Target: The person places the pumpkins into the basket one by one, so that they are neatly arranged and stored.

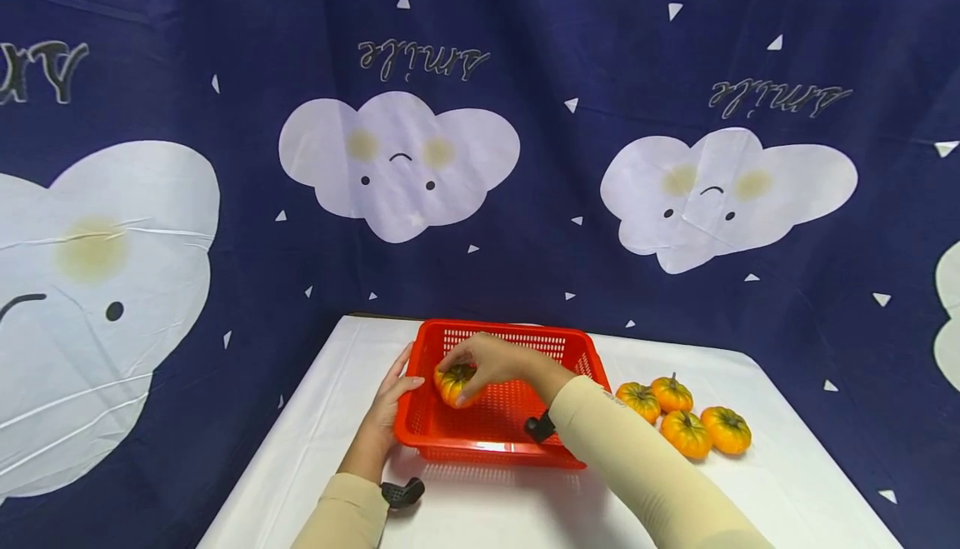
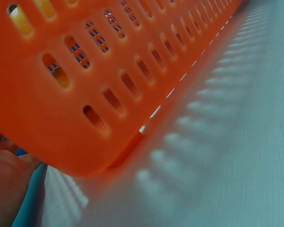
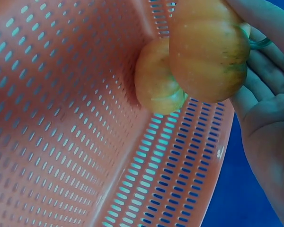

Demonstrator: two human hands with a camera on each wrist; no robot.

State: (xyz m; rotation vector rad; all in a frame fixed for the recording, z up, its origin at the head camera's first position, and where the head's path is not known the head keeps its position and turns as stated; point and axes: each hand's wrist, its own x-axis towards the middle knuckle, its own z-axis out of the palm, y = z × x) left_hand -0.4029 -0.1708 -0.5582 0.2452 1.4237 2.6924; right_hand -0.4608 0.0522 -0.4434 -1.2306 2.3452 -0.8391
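The right hand (image 1: 483, 361) is reaching leftward into the red plastic basket (image 1: 491, 447), gripping a small orange pumpkin (image 1: 452, 388); another pumpkin (image 3: 156, 80) is lying beyond it. The left hand (image 1: 392, 399) is holding the left rim, thumb on top. The right sleeve (image 1: 630, 457) is hiding the near-right corner. Four pumpkins (image 1: 686, 435) are sitting toward the tabletop's (image 1: 465, 520) right edge.

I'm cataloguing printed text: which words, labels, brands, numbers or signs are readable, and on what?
"smile": upside down on the blue backdrop, above the middle cloud.
"smile": upside down, above the right cloud.
Letters above the left cloud: cut off, unreadable.
Marks on the right sleeve: too small to read.
Red basket, pumpkins: none visible.
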